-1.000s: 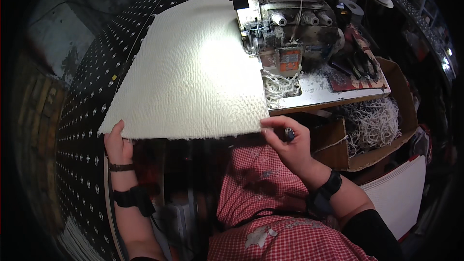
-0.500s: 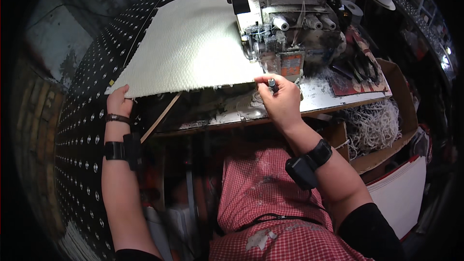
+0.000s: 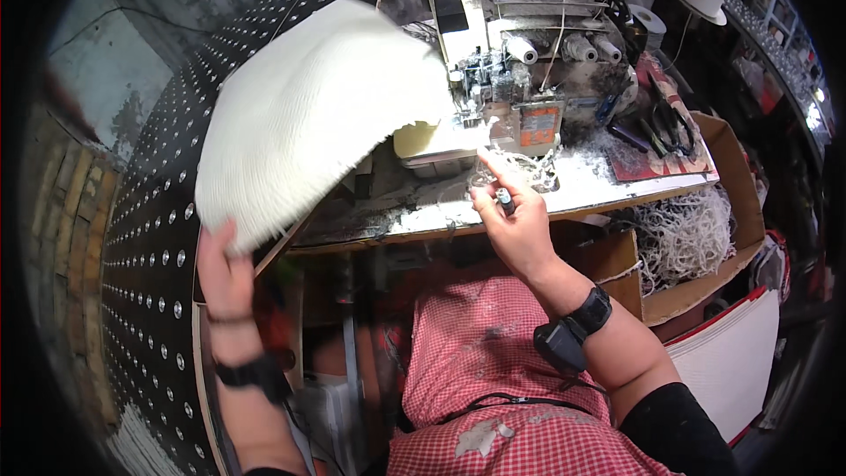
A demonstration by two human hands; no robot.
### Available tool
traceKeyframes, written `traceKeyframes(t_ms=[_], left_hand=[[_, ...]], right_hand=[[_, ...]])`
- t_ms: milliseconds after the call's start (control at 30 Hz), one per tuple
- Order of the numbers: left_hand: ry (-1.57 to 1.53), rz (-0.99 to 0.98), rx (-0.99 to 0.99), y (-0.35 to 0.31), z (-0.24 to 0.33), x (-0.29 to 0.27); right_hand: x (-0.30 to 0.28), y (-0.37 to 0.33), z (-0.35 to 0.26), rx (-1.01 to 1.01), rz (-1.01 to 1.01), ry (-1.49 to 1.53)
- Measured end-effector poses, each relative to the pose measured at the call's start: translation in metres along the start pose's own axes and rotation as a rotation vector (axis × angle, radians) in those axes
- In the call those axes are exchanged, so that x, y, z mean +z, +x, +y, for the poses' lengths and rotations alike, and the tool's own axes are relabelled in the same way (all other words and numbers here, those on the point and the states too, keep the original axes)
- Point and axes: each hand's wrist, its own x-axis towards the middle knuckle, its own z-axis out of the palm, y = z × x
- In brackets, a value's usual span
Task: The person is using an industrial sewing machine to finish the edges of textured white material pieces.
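At the sewing bench (image 3: 608, 198) we see the left hand (image 3: 222, 269) under the near edge of a white ribbed fabric panel (image 3: 308, 123), fingers curled up against it and lifting it so the sheet bows over the bench and reaches the grey overlock machine (image 3: 529, 79). The right hand (image 3: 515, 216) rests beside the machine's front, fingers closed around a small dark tool (image 3: 505, 201). We judge the risks plain: the raised panel could slip off the left fingers and drag away from the machine, or its fuzzy edge could snag on the thread scraps (image 3: 520, 167) littering the bench. The fabric looks thick, soft and finely ribbed; the bench top is pale, dusty and linty. A cardboard box (image 3: 723, 238) holds tangled offcut strings.
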Motion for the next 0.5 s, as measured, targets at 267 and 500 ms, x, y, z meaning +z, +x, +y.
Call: traceKeyframes(t_ms=[267,500], left_hand=[[0.638,-0.686,-0.416,-0.226,-0.025,-0.049],[-0.551,0.254,-0.178,-0.235,-0.002,-0.083]], right_hand=[[0.02,0.018,-0.031,0.322,-0.195,0.509],[0.008,0.001,-0.014,0.055,-0.129,0.303]])
